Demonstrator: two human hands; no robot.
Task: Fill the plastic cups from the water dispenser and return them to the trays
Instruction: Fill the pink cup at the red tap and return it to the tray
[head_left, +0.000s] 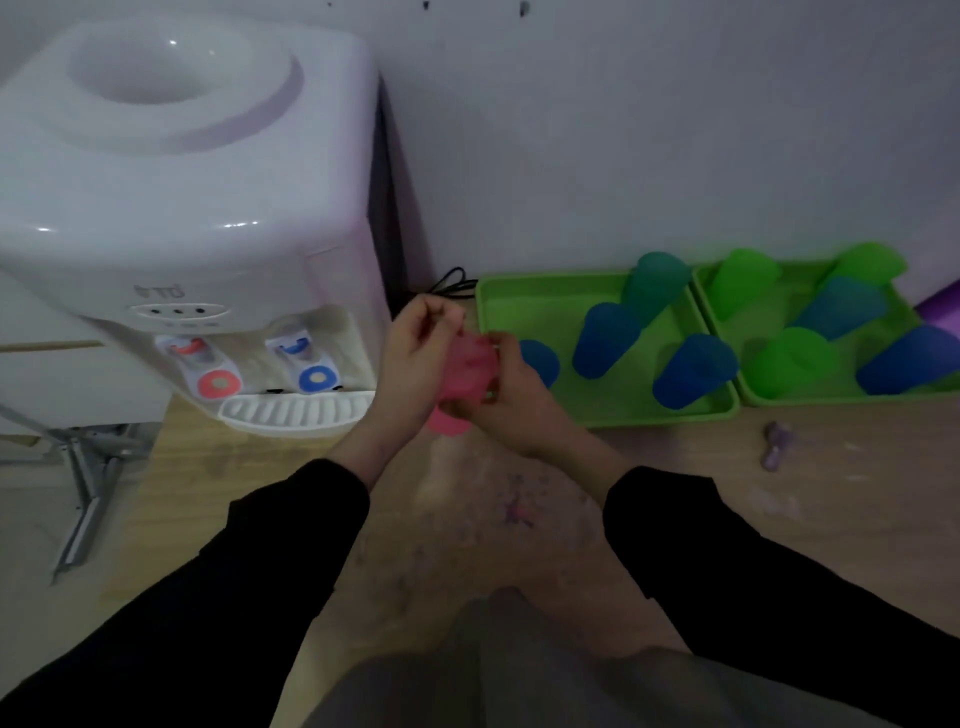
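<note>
My left hand (415, 358) and right hand (511, 402) both grip the pink cup (470, 366), held between the tray (540, 306) at three o'clock and the dispenser (182, 208) at ten o'clock, probably steadying it for filling.

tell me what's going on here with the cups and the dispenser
A person in black sleeves holds a pink cup between the left hand and the right hand, in the air between the water dispenser and the left tray. The view is blurred, so I cannot tell if it is one cup or a stacked pair. Blue cups and green cups stand in that tray and the right tray. Nothing sits under the red tap or the blue tap yet.
</note>
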